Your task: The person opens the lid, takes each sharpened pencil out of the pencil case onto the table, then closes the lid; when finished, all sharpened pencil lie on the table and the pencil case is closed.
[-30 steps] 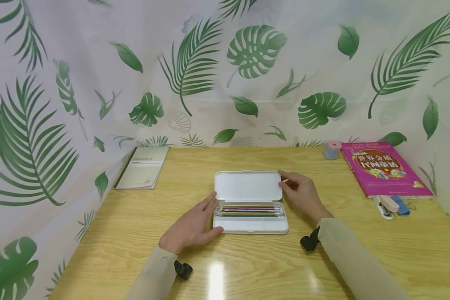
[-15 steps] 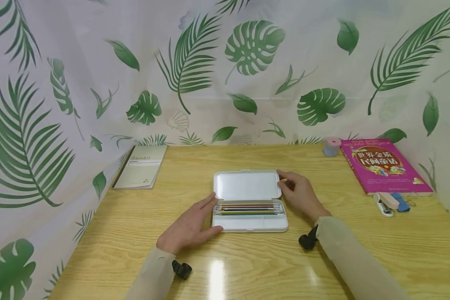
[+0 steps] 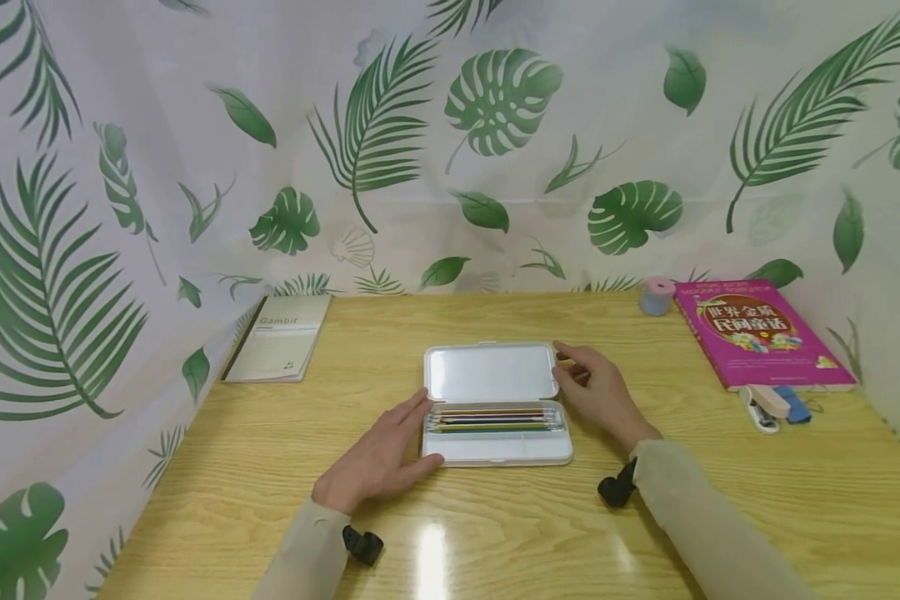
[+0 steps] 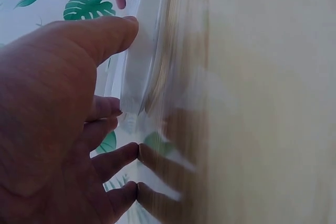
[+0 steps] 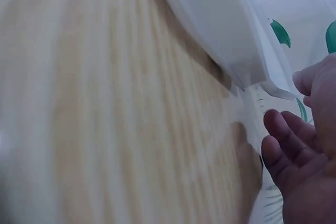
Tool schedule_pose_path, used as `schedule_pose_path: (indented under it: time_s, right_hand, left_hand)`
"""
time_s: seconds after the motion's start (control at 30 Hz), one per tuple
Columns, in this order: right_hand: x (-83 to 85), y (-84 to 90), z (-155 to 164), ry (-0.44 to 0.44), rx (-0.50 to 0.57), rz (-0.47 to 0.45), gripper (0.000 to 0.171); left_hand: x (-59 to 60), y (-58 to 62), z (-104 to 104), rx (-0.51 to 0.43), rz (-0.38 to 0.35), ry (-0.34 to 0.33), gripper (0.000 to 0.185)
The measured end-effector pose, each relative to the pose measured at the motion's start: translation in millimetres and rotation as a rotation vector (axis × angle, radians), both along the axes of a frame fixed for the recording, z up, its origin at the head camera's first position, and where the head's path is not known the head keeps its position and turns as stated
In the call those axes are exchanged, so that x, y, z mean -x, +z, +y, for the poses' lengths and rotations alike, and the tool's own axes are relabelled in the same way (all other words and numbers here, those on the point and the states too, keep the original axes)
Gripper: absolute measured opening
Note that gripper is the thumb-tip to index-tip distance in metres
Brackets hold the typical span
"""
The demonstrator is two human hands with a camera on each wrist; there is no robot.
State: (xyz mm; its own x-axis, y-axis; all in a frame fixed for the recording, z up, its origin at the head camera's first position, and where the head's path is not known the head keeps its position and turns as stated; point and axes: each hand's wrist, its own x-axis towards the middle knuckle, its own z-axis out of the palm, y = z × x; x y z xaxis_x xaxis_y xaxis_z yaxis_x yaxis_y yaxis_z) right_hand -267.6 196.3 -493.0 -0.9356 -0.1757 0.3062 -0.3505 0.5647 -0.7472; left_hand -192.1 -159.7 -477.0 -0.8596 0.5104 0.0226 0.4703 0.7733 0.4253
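Observation:
An unfolded white pencil case (image 3: 471, 450) lies on the wooden table, its lid (image 3: 491, 373) laid back on the far side. Several colored pencils (image 3: 495, 420) lie side by side in the far part of its base. At the case's left end is my left hand (image 3: 375, 458), fingers fairly straight, thumb touching the near-left corner. In the left wrist view, two of its fingertips rest on the table. My right hand (image 3: 603, 396) pinches the lid's right edge between thumb and index finger. The right wrist view shows its other fingers (image 5: 283, 135) bent beside the case.
A Gambit notebook (image 3: 281, 342) lies at the back left. At the back right are a magenta book (image 3: 765, 362) and a pink and blue-grey spool (image 3: 657, 297). A pink-and-white stapler (image 3: 763, 406) and a blue item (image 3: 795, 403) sit before the book. Leaf-printed cloth (image 3: 510, 217) hangs behind the table.
The head view shifts slightly. Both hands stay at the pencil case; the lid, base and pencils look nearly the same as before.

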Motion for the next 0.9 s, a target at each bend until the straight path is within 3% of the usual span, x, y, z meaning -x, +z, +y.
schedule_pose_path:
  time_s: [0.27, 0.5, 0.67, 0.9]
  right_hand:
    - [-23.3, 5.9, 12.8, -0.043, -0.019, 0.192, 0.036]
    - [-49.6, 14.3, 9.2, 0.082, -0.129, 0.309, 0.03]
    - [-59.4, 14.2, -0.7, 0.141, -0.229, 0.346, 0.023]
    - [-63.2, 14.8, -8.8, 0.176, -0.383, 0.318, 0.017]
  left_hand:
    - [-2.0, 2.0, 2.4, -0.004, 0.01, -0.009, 0.082]
    - [-1.4, 2.1, 2.5, -0.002, 0.011, 0.003, 0.082]
    - [-1.7, 0.8, 2.6, -0.004, 0.0, 0.013, 0.081]
    - [-2.5, 2.1, 4.5, -0.008, 0.003, 0.005, 0.081]
